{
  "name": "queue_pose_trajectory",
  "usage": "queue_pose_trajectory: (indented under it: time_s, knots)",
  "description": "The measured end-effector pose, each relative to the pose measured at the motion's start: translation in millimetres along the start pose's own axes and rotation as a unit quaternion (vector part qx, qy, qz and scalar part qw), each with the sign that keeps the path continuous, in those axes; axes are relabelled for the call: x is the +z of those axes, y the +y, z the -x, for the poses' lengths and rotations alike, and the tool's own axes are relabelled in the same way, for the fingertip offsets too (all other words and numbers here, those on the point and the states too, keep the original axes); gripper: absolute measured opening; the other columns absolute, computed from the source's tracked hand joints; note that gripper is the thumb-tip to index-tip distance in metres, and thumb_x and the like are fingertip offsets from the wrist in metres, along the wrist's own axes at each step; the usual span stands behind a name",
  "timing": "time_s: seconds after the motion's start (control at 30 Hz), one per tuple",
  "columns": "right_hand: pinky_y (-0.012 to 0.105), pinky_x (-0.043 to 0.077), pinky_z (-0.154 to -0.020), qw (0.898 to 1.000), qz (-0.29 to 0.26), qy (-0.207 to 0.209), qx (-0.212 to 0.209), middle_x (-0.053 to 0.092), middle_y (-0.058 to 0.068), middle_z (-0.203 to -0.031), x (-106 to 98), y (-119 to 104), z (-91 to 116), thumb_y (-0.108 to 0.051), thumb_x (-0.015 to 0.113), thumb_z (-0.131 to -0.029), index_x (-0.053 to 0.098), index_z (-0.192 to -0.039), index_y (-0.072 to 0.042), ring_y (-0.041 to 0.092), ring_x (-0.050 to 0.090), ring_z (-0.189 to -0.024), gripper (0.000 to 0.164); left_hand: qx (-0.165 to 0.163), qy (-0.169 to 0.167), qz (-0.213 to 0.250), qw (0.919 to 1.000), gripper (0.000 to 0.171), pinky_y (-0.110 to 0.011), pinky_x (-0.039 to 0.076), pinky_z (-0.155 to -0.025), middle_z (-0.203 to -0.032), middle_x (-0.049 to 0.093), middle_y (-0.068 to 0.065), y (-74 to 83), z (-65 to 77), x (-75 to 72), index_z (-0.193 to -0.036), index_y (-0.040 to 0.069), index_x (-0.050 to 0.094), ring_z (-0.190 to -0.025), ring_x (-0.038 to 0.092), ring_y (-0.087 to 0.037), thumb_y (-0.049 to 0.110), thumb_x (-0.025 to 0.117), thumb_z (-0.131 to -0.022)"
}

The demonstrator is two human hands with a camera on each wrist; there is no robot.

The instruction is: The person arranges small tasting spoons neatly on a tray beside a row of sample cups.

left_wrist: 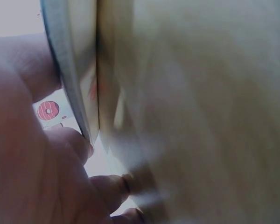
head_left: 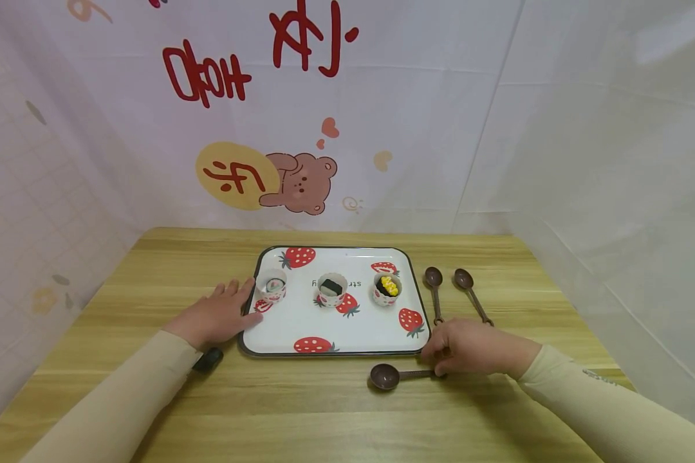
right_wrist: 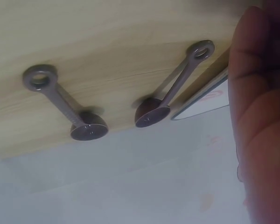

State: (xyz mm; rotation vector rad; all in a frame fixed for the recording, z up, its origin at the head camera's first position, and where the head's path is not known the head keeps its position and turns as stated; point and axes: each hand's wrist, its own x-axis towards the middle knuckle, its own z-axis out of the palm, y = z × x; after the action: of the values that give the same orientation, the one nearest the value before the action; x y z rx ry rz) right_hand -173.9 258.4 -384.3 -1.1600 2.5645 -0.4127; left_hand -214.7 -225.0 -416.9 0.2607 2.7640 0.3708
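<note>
My left hand (head_left: 222, 313) rests at the left rim of a white strawberry-print tray (head_left: 353, 331), its fingers relaxed and its thumb over the rim. Beside the tray's near right corner, my right hand (head_left: 469, 347) has curled fingers and pinches the handle end of a dark brown measuring spoon (head_left: 385, 377). That spoon lies sideways along the tray's near edge, its handle tip hidden by the thumb. On the tray stand three small printed cups: one with a pale sushi-like piece (head_left: 275, 287), one with a dark-banded piece (head_left: 332, 289), one with a yellow-topped piece (head_left: 388, 288).
Right of the tray lie two more brown measuring spoons, one close to the rim (head_left: 433, 278) and one farther out (head_left: 464, 279), bowls toward the back. White printed cloth (head_left: 417, 128) hangs behind and at both sides of the wooden table (head_left: 301, 411).
</note>
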Motion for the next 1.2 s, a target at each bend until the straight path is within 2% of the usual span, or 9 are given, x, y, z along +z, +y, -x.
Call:
queue_pose_trajectory:
  time_s: [0.47, 0.67, 0.9, 1.2]
  knots:
    - [0.022, 0.054, -0.080, 1.000, -0.011, -0.017, -0.015, 0.074, -0.017, -0.099, 5.8, -5.4, -0.9, -0.017, 0.087, -0.084, 0.083, -0.110, -0.023, -0.007, 0.059, -0.089, 0.027, -0.001, -0.001, -0.008, 1.0000, 0.098, -0.076, 0.029, -0.118, -0.168, 0.019, -0.038, -0.4, -0.1, 0.4, -0.168, 0.004, 0.021, -0.153, 0.016, -0.064, 0.065, 0.057, -0.099]
    - [0.021, 0.052, -0.078, 0.999, -0.004, -0.022, -0.026, 0.072, -0.018, -0.097, 7.8, -8.2, -2.8, -0.018, 0.087, -0.084, 0.083, -0.109, -0.024, -0.007, 0.057, -0.088, 0.027, -0.001, -0.003, -0.007, 1.0000, 0.098, -0.076, 0.029, -0.118, -0.168, 0.019, -0.038, -0.1, 0.7, -1.2, -0.168, 0.004, 0.021, -0.153, 0.016, -0.064, 0.065, 0.056, -0.100]
    - [0.023, 0.054, -0.083, 0.999, -0.005, -0.038, 0.005, 0.072, -0.021, -0.098, 9.1, -8.8, -3.7, -0.015, 0.086, -0.085, 0.083, -0.108, -0.026, -0.008, 0.058, -0.090, 0.027, -0.006, -0.011, -0.006, 0.9999, 0.098, -0.076, 0.027, -0.119, -0.170, 0.016, -0.037, 0.7, 0.2, -2.6, -0.168, 0.004, 0.018, -0.154, 0.014, -0.063, 0.065, 0.054, -0.100]
    - [0.021, 0.053, -0.079, 0.999, 0.005, -0.031, -0.024, 0.072, -0.020, -0.094, 9.5, -6.9, -3.5, -0.011, 0.086, -0.084, 0.084, -0.106, -0.026, -0.008, 0.058, -0.087, 0.027, -0.003, -0.010, -0.006, 0.9999, 0.098, -0.075, 0.028, -0.119, -0.170, 0.016, -0.037, -0.2, 1.2, -2.3, -0.168, 0.004, 0.018, -0.155, 0.014, -0.063, 0.065, 0.054, -0.101]
